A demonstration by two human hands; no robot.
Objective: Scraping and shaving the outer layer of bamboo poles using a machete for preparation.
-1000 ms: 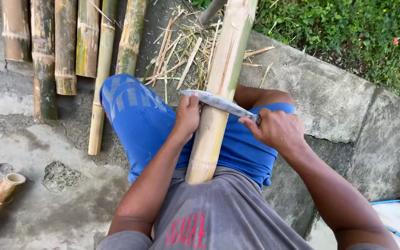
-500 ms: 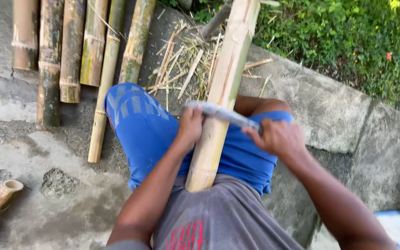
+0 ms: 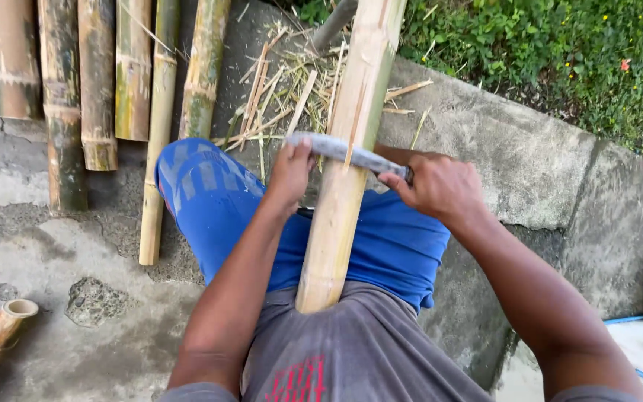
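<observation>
A long bamboo pole is leaned between the legs, its lower end against the grey shirt. A grey blade is laid across it. The blade's tip is gripped by the left hand. The handle end is gripped by the right hand.

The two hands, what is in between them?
In the head view, the pale upright bamboo pole stands between the left hand and the right hand. The long grey metal blade that both hands grip crosses over it.
</observation>
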